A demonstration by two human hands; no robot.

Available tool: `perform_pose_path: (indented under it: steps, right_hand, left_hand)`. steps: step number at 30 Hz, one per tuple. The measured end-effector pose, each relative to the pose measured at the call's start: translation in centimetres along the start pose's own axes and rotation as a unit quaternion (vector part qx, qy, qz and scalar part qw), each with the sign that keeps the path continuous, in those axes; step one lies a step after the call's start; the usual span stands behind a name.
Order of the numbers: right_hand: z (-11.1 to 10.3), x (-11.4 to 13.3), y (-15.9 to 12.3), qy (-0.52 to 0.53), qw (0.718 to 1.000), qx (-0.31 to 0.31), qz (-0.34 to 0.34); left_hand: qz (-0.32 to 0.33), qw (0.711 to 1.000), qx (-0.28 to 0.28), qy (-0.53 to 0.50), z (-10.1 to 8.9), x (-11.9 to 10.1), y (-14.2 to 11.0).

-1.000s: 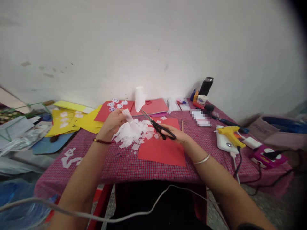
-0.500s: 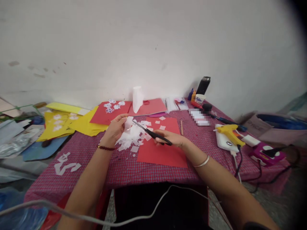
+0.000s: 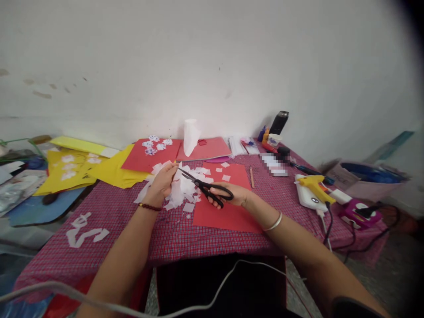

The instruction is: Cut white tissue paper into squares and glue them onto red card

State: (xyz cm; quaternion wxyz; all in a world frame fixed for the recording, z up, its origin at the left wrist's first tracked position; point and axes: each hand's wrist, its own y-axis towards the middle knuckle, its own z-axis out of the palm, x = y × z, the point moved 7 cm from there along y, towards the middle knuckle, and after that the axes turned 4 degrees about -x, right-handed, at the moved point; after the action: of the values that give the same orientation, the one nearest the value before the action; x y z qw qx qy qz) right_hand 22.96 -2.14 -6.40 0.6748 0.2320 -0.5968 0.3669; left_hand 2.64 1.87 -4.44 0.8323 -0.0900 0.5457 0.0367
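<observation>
My left hand [image 3: 163, 180] is closed, fingertips pinched on a thin white paper [image 3: 176, 182] partly hidden by the fingers. In my right hand [image 3: 233, 194] are black-handled scissors [image 3: 201, 183], fingers through the handle loops. The handles are spread and the blades slightly parted, their tips close to my left fingertips. Beneath both hands lies a heap of cut white paper scraps [image 3: 189, 191]. Some scraps rest on a red sheet [image 3: 228, 216], with a few small squares near its far side.
A white paper roll [image 3: 191, 134] stands at the back. White-blue paper flowers [image 3: 161, 146] lie on red card, left of it. Yellow sheets [image 3: 121, 170] spread leftward. On the right are a yellow glue gun [image 3: 313, 184], a black flask [image 3: 279, 123] and a purple box [image 3: 359, 214] with cables.
The scissors have moved left toward my left hand; their handles closed, then spread again. My left hand has lowered slightly, bringing its paper down over the heap. The view has shifted somewhat.
</observation>
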Motion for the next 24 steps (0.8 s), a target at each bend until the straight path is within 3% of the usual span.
perform_pose_path:
  steps: [3, 9, 16, 21, 24]
  right_hand:
    - [-0.2, -0.6, 0.1, 0.033, 0.999, -0.010, 0.009]
    - [-0.5, -0.3, -0.5, 0.082, 0.997, -0.002, 0.007]
    - [-0.9, 0.2, -1.0, 0.100, 0.995, -0.009, 0.004]
    - [-1.5, 0.3, -1.2, 0.058, 0.998, -0.036, -0.011]
    - [-1.5, 0.4, -1.3, 0.025, 0.999, -0.037, -0.020]
  left_hand:
    - [-0.047, 0.999, 0.010, -0.017, 0.0, 0.5, -0.1]
    - [-0.148, 0.982, 0.099, -0.060, 1.6, 2.0, -1.8]
    - [-0.096, 0.992, 0.069, 0.048, 1.6, 3.0, -2.1]
    - [-0.004, 0.997, 0.053, 0.048, 0.9, 1.4, -1.5]
    - [0.017, 0.998, 0.048, 0.044, 0.6, 0.4, -1.4]
